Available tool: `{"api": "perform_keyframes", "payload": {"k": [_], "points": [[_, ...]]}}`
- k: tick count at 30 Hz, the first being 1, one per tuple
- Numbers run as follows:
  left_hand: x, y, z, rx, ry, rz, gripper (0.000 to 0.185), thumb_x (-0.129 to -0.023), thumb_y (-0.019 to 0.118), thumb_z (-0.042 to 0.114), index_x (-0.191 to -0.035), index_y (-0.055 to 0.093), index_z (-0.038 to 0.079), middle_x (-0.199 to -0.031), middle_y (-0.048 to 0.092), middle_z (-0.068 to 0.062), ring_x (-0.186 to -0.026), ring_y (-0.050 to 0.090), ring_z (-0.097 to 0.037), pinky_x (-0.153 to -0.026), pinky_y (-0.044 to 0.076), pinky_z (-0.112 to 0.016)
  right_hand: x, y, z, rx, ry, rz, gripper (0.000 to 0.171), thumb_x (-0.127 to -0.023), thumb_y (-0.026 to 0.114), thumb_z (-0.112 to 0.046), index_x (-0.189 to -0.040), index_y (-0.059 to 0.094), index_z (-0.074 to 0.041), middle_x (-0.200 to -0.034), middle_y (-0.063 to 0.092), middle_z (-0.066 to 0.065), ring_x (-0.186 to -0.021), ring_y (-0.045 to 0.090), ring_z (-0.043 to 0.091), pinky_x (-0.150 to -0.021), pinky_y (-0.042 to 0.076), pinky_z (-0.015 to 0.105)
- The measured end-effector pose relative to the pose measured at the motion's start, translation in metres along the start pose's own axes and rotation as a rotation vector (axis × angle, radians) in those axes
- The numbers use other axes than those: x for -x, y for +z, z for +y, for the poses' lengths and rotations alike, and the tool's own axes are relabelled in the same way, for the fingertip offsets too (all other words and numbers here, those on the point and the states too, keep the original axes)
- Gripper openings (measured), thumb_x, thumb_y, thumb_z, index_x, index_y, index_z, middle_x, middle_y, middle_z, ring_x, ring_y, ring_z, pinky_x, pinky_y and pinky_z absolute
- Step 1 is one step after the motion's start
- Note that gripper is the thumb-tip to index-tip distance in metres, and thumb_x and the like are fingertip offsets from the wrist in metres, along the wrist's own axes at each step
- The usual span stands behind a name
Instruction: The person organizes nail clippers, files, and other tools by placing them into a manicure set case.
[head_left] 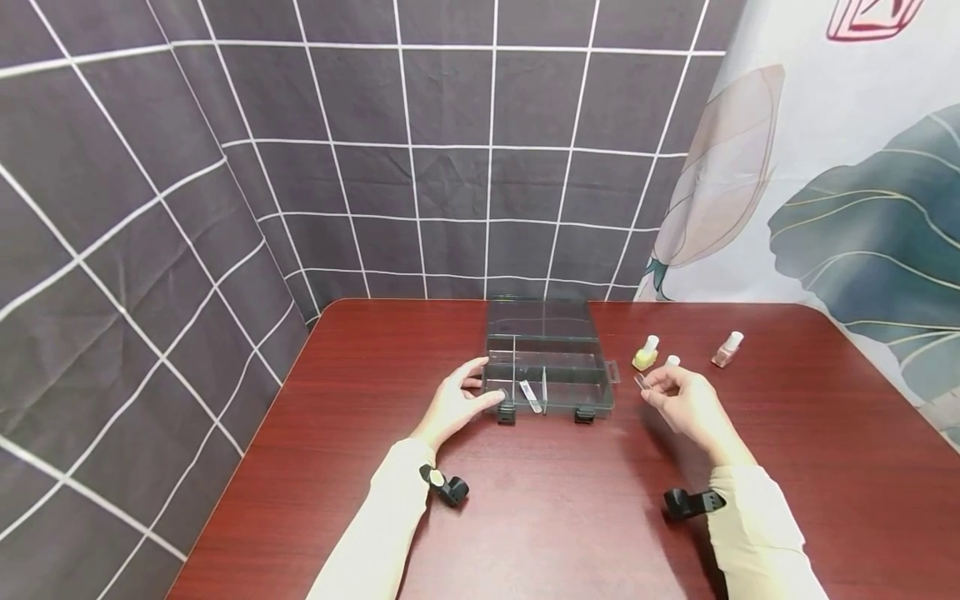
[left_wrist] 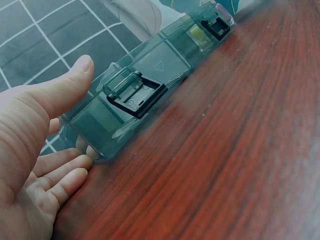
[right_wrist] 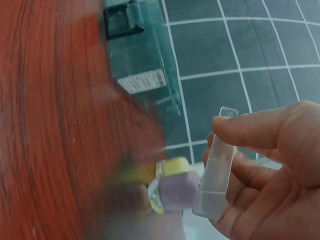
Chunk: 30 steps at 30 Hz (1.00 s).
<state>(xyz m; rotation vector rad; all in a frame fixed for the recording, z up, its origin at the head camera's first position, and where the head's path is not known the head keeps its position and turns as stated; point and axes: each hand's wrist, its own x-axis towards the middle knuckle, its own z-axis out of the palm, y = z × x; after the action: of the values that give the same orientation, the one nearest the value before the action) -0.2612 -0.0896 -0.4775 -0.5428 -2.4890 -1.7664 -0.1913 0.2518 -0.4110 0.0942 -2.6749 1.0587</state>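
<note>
A smoky clear plastic organizer box (head_left: 570,400) lies on the table with its lid (head_left: 540,318) raised at the back and black latches along its front. My left hand (head_left: 459,402) holds the box's left end, thumb over the front corner and fingers along the side. Inside, a slim whitish strip (head_left: 530,397) leans in a front compartment near an upright divider (head_left: 544,390). To the right of the box, my right hand (head_left: 692,410) pinches a small translucent plastic divider (right_wrist: 217,170) between thumb and fingers, above the table.
Beyond my right hand stand a yellow nail polish bottle (head_left: 644,357), a partly hidden bottle with a white cap (head_left: 672,360), and a pinkish nail polish bottle (head_left: 726,351). A dark tiled cloth (head_left: 450,183) hangs behind the reddish wooden table (head_left: 540,500).
</note>
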Motion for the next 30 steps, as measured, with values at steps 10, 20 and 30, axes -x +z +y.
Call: {"api": "perform_keyframes", "payload": {"k": [10, 20, 30], "points": [[0.0, 0.001, -0.001, -0.012, -0.009, -0.004, 0.067, -0.074, 0.078, 0.031, -0.133, 0.051, 0.014, -0.123, 0.057, -0.009, -0.099, 0.058, -0.024, -0.081, 0.048, -0.038, -0.01, 0.011, -0.014, -0.013, -0.02, 0.015, 0.01, -0.079, 0.07, -0.001, -0.086, 0.063, -0.001, -0.072, 0.061, 0.006, -0.065, 0.053, 0.014, -0.056, 0.041, 0.024], [0.009, -0.004, 0.03, 0.013, 0.023, -0.016, 0.063, -0.077, 0.076, 0.013, -0.132, 0.048, 0.001, -0.122, 0.054, -0.024, -0.1, 0.056, -0.037, -0.081, 0.047, -0.046, -0.027, 0.029, -0.037, -0.051, -0.13, 0.028, 0.011, -0.078, 0.068, 0.005, -0.086, 0.062, -0.001, -0.074, 0.062, 0.007, -0.066, 0.055, 0.016, -0.061, 0.042, 0.023], [0.001, 0.0, 0.004, 0.003, 0.011, -0.009, 0.066, -0.076, 0.078, 0.021, -0.133, 0.049, 0.009, -0.122, 0.057, -0.015, -0.099, 0.058, -0.029, -0.08, 0.049, -0.04, -0.033, 0.055, -0.047, -0.021, -0.189, 0.055, 0.013, -0.078, 0.069, 0.004, -0.086, 0.064, -0.003, -0.073, 0.059, 0.006, -0.068, 0.055, 0.022, -0.062, 0.044, 0.032]]}}
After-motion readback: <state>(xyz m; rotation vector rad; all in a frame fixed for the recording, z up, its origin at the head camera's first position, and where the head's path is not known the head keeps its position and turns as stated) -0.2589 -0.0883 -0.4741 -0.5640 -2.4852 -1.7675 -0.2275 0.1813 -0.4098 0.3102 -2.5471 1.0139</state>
